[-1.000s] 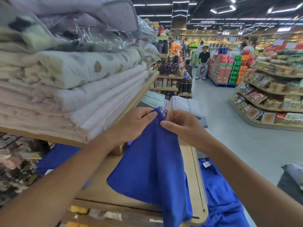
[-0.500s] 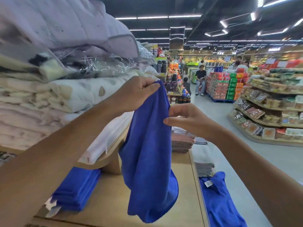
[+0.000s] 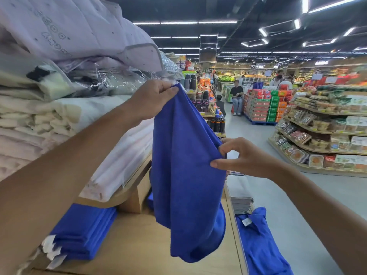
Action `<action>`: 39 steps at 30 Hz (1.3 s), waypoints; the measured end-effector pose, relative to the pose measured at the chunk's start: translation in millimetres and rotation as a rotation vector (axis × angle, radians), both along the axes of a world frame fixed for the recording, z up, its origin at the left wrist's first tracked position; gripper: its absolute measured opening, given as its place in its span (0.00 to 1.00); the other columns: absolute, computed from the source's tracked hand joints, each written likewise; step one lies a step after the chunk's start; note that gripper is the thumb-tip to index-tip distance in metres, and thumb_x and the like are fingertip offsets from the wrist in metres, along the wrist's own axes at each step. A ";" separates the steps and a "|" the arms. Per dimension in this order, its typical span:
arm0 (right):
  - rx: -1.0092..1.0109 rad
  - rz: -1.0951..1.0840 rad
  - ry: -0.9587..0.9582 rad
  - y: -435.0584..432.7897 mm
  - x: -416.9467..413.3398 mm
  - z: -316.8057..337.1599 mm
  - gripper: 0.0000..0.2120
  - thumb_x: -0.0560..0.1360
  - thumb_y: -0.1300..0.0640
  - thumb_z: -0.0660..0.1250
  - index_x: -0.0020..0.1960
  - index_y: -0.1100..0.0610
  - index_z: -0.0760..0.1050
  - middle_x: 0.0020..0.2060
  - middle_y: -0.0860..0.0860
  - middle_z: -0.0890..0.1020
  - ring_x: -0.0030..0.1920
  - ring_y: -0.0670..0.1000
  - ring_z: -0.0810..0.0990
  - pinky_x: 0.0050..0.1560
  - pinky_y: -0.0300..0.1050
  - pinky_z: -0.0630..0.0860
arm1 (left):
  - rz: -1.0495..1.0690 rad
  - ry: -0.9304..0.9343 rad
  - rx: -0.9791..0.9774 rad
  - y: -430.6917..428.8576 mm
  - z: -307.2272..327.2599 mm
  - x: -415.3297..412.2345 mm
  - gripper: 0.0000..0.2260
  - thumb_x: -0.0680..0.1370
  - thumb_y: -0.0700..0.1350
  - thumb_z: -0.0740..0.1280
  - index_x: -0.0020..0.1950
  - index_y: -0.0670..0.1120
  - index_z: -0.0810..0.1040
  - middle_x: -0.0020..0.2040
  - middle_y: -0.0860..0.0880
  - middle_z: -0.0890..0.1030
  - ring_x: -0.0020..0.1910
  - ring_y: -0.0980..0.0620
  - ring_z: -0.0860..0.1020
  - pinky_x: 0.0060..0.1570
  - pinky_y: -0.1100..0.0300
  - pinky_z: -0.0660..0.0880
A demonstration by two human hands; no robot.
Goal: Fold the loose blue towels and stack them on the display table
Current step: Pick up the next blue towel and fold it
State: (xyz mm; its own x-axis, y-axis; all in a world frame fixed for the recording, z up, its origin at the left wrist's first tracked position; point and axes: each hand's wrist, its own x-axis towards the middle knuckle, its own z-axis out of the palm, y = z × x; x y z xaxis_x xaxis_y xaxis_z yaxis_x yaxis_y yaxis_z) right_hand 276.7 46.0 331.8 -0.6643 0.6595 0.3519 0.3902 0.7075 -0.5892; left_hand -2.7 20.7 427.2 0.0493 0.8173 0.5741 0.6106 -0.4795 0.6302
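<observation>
L hand (image 3: 153,100) pinches towel (image 3: 184,165) corner up high, R hand (image 3: 244,157) pinches its edge lower, it hangs over surface (image 3: 139,247); I'd slide R to next corner & pull taut b4 folding

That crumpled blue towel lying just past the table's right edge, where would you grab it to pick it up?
Probably pinch the loose towel by its raised corner beside the white label, coming from above: that peak stands clear of the heap, so the rest should hang free.
</observation>
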 end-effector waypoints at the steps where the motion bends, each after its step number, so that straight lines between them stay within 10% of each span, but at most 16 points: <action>1: -0.027 -0.002 -0.011 -0.6 5.4 0.1 0.20 0.67 0.37 0.73 0.37 0.55 0.80 0.47 0.51 0.82 0.50 0.51 0.83 0.56 0.53 0.80 | 0.008 0.001 0.003 2.5 -0.4 -0.4 0.13 0.83 0.50 0.62 0.45 0.55 0.86 0.47 0.48 0.87 0.41 0.55 0.82 0.50 0.54 0.77; 6: -0.077 -0.008 -0.120 -7.3 32.4 -6.4 0.25 0.69 0.37 0.74 0.37 0.61 0.80 0.46 0.63 0.80 0.45 0.65 0.79 0.43 0.61 0.74 | 0.086 -0.058 0.036 9.9 3.6 2.9 0.13 0.84 0.50 0.63 0.44 0.53 0.84 0.35 0.59 0.84 0.33 0.62 0.79 0.35 0.67 0.73; 11: -0.198 -0.079 -0.117 -12.3 64.0 -15.2 0.22 0.74 0.42 0.72 0.52 0.62 0.85 0.49 0.63 0.85 0.51 0.67 0.83 0.52 0.68 0.78 | 0.131 -0.059 0.076 13.1 4.4 1.4 0.14 0.84 0.49 0.62 0.45 0.45 0.83 0.37 0.50 0.79 0.34 0.55 0.74 0.36 0.60 0.69; 15: -0.228 -0.137 0.025 -13.4 87.2 -15.0 0.16 0.72 0.48 0.72 0.48 0.61 0.86 0.43 0.54 0.87 0.44 0.56 0.86 0.43 0.49 0.83 | 0.169 -0.030 0.115 13.2 -3.4 1.2 0.16 0.84 0.48 0.61 0.46 0.38 0.80 0.37 0.45 0.74 0.36 0.50 0.70 0.38 0.56 0.64; 21: -0.095 -0.320 0.022 -11.9 118.7 -11.6 0.31 0.70 0.43 0.72 0.41 0.75 0.76 0.29 0.67 0.71 0.29 0.52 0.65 0.30 0.44 0.59 | 0.179 -0.076 0.082 9.9 -28.0 -1.6 0.18 0.84 0.48 0.62 0.49 0.33 0.80 0.37 0.45 0.73 0.37 0.51 0.70 0.38 0.57 0.64; 25: -0.136 -0.304 0.162 -11.5 132.7 -14.5 0.15 0.74 0.54 0.75 0.36 0.63 0.76 0.29 0.53 0.75 0.30 0.47 0.71 0.30 0.33 0.67 | 0.190 -0.113 0.105 -5.2 -46.9 -3.9 0.20 0.83 0.50 0.62 0.46 0.32 0.77 0.36 0.45 0.69 0.36 0.50 0.66 0.37 0.57 0.60; 28: -0.341 -0.126 0.358 -8.3 150.8 -22.5 0.06 0.72 0.51 0.76 0.43 0.52 0.81 0.39 0.49 0.83 0.39 0.46 0.82 0.41 0.38 0.82 | 0.168 -0.155 0.150 -29.1 -61.9 -6.0 0.18 0.81 0.51 0.63 0.44 0.37 0.79 0.34 0.48 0.71 0.35 0.54 0.67 0.35 0.58 0.63; 32: -0.543 -0.015 0.399 16.5 197.8 -47.8 0.19 0.79 0.50 0.73 0.67 0.57 0.79 0.59 0.55 0.85 0.58 0.53 0.85 0.56 0.50 0.82 | 0.122 -0.305 0.173 -71.5 -88.0 -10.0 0.11 0.79 0.54 0.66 0.43 0.52 0.85 0.36 0.54 0.78 0.38 0.56 0.72 0.40 0.54 0.71; 39: -0.410 -0.063 0.107 13.9 216.7 -109.4 0.15 0.78 0.55 0.75 0.61 0.60 0.81 0.51 0.58 0.87 0.50 0.58 0.88 0.46 0.59 0.84 | 0.102 -0.415 0.076 -136.9 -165.3 -24.6 0.07 0.81 0.54 0.66 0.49 0.60 0.85 0.38 0.59 0.84 0.36 0.61 0.79 0.34 0.55 0.79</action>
State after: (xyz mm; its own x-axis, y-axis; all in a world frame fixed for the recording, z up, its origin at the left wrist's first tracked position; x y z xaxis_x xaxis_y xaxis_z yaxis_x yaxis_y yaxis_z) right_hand 493.4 59.9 222.4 -0.5924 0.7970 0.1173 0.3465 0.3835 -0.8561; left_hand -27.4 -116.2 261.9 -0.2772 0.7605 0.5872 0.3600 -0.4844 0.7974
